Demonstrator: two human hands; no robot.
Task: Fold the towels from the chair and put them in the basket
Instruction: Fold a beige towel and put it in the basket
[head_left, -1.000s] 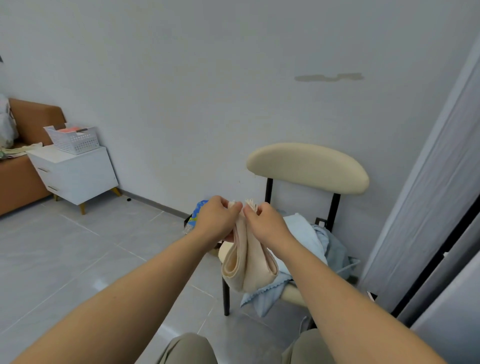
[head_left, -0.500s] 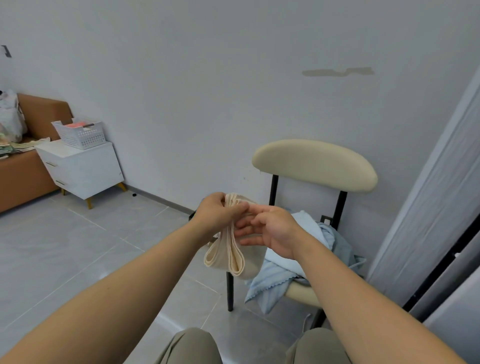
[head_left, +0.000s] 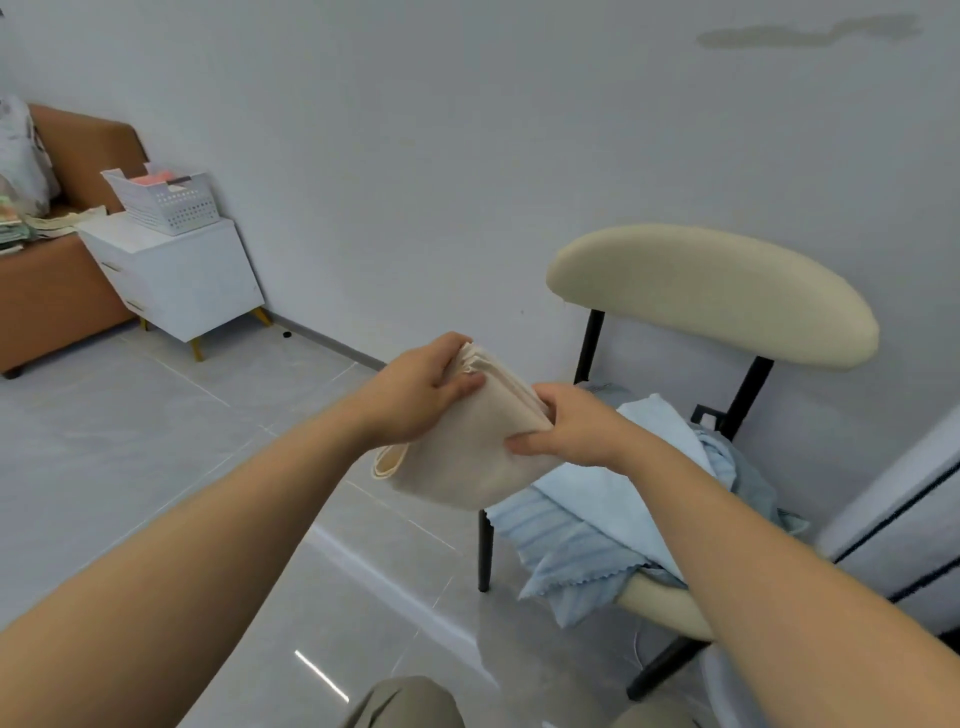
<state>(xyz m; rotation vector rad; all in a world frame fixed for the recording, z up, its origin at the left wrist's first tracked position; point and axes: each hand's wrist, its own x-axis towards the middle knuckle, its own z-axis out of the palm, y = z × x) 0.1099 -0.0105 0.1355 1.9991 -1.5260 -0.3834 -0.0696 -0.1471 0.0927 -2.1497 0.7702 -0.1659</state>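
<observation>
Both hands are up in front of the chair (head_left: 711, 296), and between them is the beige towel (head_left: 467, 462), folded into a thick pad with its layered edges showing at the top. The left hand (head_left: 415, 395) grips the upper left corner: fingers curled over the stacked edges, thumb pressed flat on the near face. The right hand (head_left: 576, 428) clamps the right side, thumb lying across the near face and fingers wrapped round behind the fold, out of sight. The towel is in the air, clear of the floor, its lower right part just in front of the seat.

On the seat lies a heap of blue towels (head_left: 587, 525), unfolded, one scalloped edge drooping over the front. Far off to the left, well apart from the hands, the white basket (head_left: 171, 202) sits on a white cabinet (head_left: 182, 280), something pink showing inside it. A brown sofa (head_left: 57, 296) stands beside the cabinet.
</observation>
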